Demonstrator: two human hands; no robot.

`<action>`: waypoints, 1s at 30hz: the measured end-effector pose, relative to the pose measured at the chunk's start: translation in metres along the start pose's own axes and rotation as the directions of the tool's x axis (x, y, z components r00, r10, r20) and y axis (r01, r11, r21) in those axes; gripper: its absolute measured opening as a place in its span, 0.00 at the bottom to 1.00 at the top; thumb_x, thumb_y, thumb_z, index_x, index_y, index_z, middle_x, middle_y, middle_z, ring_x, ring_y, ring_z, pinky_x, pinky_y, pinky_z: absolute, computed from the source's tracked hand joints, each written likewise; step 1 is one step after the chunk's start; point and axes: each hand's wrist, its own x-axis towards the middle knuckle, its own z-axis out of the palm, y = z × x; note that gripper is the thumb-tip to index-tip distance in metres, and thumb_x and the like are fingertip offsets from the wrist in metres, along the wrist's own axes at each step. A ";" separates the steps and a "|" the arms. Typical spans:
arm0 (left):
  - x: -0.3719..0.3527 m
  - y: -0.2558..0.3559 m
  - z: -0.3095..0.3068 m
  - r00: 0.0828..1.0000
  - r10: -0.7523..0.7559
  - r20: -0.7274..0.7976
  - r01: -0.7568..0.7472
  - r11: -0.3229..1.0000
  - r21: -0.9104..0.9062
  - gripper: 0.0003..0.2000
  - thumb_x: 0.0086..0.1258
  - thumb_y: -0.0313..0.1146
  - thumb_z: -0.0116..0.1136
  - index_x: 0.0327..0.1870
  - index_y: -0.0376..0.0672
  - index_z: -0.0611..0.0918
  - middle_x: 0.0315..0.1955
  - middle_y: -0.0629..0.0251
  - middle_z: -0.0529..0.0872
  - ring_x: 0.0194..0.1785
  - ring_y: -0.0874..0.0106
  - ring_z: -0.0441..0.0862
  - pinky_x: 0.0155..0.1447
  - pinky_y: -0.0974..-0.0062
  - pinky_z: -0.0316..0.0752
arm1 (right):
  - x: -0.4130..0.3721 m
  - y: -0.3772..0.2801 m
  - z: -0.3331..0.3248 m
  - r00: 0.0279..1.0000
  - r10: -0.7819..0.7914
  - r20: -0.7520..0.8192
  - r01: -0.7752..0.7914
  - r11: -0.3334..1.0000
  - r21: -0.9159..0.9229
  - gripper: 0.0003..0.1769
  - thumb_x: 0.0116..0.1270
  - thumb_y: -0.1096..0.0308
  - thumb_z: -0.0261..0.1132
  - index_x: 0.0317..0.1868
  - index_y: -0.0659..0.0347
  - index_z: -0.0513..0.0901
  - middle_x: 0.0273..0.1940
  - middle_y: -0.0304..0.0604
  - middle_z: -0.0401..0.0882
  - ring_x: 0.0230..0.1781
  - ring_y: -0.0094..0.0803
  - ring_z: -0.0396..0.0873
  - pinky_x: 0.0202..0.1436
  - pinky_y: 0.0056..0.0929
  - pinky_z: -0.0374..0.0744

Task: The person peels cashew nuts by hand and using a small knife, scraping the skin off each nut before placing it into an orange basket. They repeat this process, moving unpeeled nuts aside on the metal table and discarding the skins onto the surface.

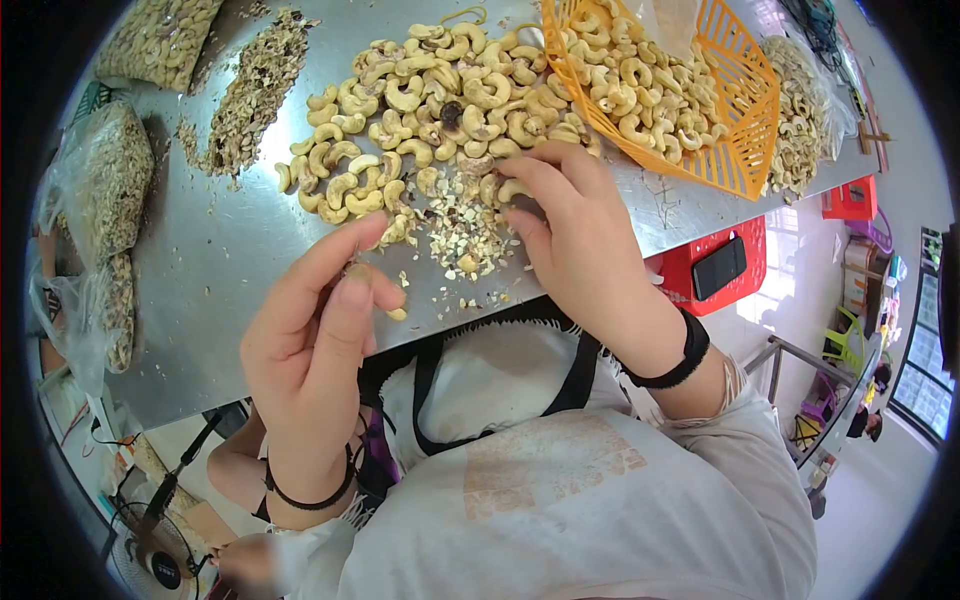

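Note:
Over the near edge of the metal table, my left hand (pixel 320 330) is closed with its fingers curled; the pale end of a cashew nut (pixel 397 314) shows at its fingertips. Thumb and fingers of my right hand (pixel 580 230) close around another cashew nut (pixel 513 190) at the near side of the pile. That pile of cashew nuts (pixel 400 95) spreads across the middle of the table, some nuts with brown skin left on. Small broken cashew bits (pixel 465 235) lie between my two hands. A dark, blackened piece (pixel 452 115) sits among the nuts.
An orange plastic basket (pixel 740 150) of cashews stands at the right, beside a clear bag of nuts (pixel 795 110). Skin scraps (pixel 250 100) and filled plastic bags (pixel 120 180) lie at the left of the metal table (pixel 220 260). A phone (pixel 719 268) rests on a red stool (pixel 755 240).

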 end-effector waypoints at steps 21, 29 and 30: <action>0.007 -0.020 -0.005 0.965 -0.244 0.093 0.233 0.966 0.109 0.07 0.57 0.24 0.54 0.35 0.39 0.71 0.28 0.69 0.74 0.30 0.80 0.72 0.34 0.85 0.67 | -0.014 -0.027 -0.005 0.963 0.079 0.257 -0.210 0.817 0.536 0.15 0.48 0.70 0.65 0.37 0.61 0.74 0.30 0.40 0.71 0.25 0.28 0.70 0.29 0.22 0.70; 0.004 -0.008 0.002 0.957 -0.190 0.220 0.246 0.932 -0.266 0.12 0.58 0.21 0.51 0.41 0.38 0.66 0.34 0.69 0.71 0.37 0.82 0.70 0.40 0.88 0.67 | -0.015 -0.033 0.006 0.936 -0.014 0.353 -0.314 0.423 0.850 0.19 0.49 0.70 0.66 0.44 0.60 0.74 0.31 0.35 0.70 0.27 0.18 0.67 0.32 0.16 0.68; 0.004 -0.009 0.002 0.952 -0.182 0.247 0.254 0.919 -0.303 0.12 0.58 0.20 0.51 0.41 0.39 0.65 0.35 0.69 0.70 0.38 0.82 0.71 0.40 0.88 0.67 | -0.015 -0.032 0.005 0.935 -0.014 0.353 -0.314 0.423 0.850 0.19 0.49 0.70 0.66 0.44 0.60 0.74 0.31 0.35 0.70 0.27 0.18 0.67 0.32 0.16 0.68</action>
